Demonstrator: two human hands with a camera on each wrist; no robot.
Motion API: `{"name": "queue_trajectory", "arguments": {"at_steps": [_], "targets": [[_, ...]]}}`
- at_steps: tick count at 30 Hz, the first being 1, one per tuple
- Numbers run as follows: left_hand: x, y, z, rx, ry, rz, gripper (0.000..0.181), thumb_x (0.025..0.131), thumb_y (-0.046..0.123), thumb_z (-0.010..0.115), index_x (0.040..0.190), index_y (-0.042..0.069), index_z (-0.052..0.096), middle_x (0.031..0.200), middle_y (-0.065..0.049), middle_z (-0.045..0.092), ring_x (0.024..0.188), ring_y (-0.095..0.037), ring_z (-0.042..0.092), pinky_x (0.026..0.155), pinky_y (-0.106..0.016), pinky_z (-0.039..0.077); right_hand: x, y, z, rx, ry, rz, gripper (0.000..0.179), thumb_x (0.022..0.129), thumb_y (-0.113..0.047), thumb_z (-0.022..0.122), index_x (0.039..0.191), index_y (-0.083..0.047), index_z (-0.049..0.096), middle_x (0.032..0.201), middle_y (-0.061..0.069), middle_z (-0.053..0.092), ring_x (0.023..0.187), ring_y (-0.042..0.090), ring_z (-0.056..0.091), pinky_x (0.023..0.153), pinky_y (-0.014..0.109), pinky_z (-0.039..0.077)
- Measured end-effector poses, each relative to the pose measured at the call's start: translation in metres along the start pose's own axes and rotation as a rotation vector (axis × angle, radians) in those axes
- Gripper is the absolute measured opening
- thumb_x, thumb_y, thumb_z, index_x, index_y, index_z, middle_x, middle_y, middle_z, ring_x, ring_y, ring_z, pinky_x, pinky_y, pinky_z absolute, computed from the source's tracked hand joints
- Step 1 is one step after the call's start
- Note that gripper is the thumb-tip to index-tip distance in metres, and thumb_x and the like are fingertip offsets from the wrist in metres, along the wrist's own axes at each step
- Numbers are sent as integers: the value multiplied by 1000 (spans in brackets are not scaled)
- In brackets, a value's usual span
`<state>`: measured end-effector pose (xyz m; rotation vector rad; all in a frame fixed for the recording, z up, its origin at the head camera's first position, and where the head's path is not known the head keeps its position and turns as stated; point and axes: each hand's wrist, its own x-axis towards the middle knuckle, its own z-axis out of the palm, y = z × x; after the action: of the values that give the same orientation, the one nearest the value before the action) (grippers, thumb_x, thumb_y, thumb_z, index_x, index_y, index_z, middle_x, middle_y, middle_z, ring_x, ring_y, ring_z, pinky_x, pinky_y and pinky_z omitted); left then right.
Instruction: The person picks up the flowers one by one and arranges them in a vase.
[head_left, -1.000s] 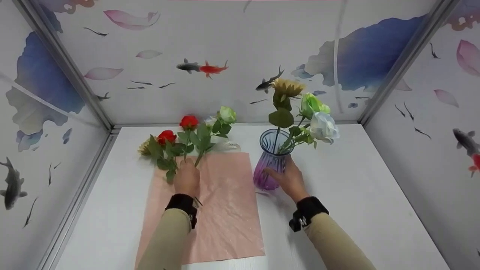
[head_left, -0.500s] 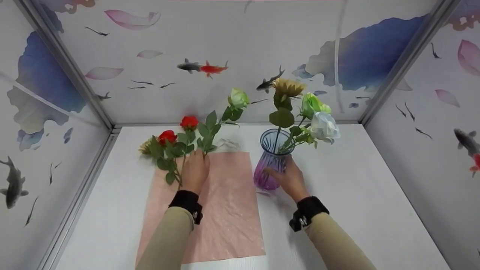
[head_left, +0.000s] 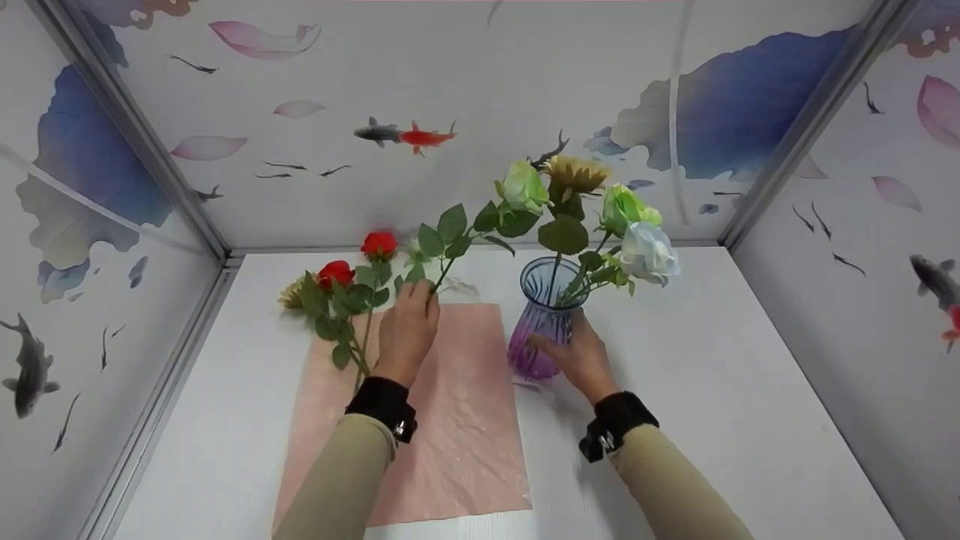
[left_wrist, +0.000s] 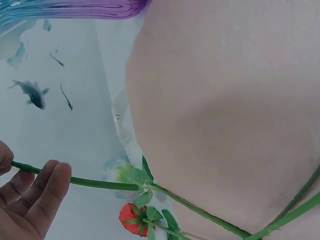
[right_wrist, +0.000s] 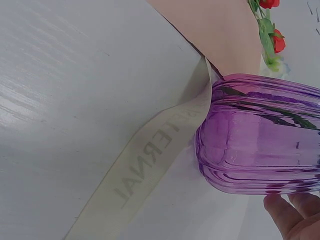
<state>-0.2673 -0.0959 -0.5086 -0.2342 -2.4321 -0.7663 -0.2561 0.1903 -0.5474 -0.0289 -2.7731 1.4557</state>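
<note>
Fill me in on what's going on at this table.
A person is handling artificial-looking flowers and a vase. The left hand holds a pale green rose by its stem, the bloom close to the flowers in the vase but the stem not in it. The right hand grips the vase, where a yellow flower, a second green rose and a pale blue rose stand. Two red roses lie to the left, beyond a pink sheet.
</note>
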Motion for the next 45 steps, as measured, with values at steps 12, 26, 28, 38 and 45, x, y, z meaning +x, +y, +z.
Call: {"name": "queue_trajectory", "arguments": {"at_steps": [12, 26, 28, 38, 45], "targets": [[13, 34, -12, -179, 20, -21, 10, 102, 12, 61, 108, 4, 66, 94, -12, 70, 79, -25, 69, 68, -39, 58, 0, -1, -1, 3, 2, 2, 104, 84, -58, 78, 159, -11, 25, 153, 21, 47, 139, 39, 48, 114, 55, 38], [33, 71, -34, -740, 55, -207, 12, 103, 15, 61, 108, 4, 63, 96, -13, 68, 76, -21, 75, 73, -31, 61, 1, -4, -3, 21, -10, 6, 102, 84, -54, 79, 160, -13, 24, 155, 19, 46, 140, 38, 47, 115, 56, 38], [37, 75, -36, -821, 65, -234, 12, 103, 14, 62, 106, 2, 62, 95, -15, 67, 75, -24, 75, 73, -32, 62, 1, -3, -2, 15, -5, 2, 101, 85, -53, 80, 159, -13, 25, 154, 20, 47, 140, 38, 48, 114, 56, 38], [45, 89, -39, -1005, 94, -294, 14, 101, 8, 64, 110, -3, 60, 93, -19, 68, 74, -31, 75, 72, -36, 63, 1, 1, -1, 23, 11, -25, 97, 84, -51, 81, 157, -13, 30, 150, 21, 51, 136, 39, 52, 113, 55, 40], [47, 98, -35, -1050, 54, -285, 16, 102, 7, 61, 116, 0, 57, 95, -20, 67, 77, -33, 74, 75, -37, 62, 0, 0, 0, 18, 0, -2, 104, 83, -59, 79, 159, -12, 26, 153, 20, 48, 139, 38, 49, 114, 55, 39]]}}
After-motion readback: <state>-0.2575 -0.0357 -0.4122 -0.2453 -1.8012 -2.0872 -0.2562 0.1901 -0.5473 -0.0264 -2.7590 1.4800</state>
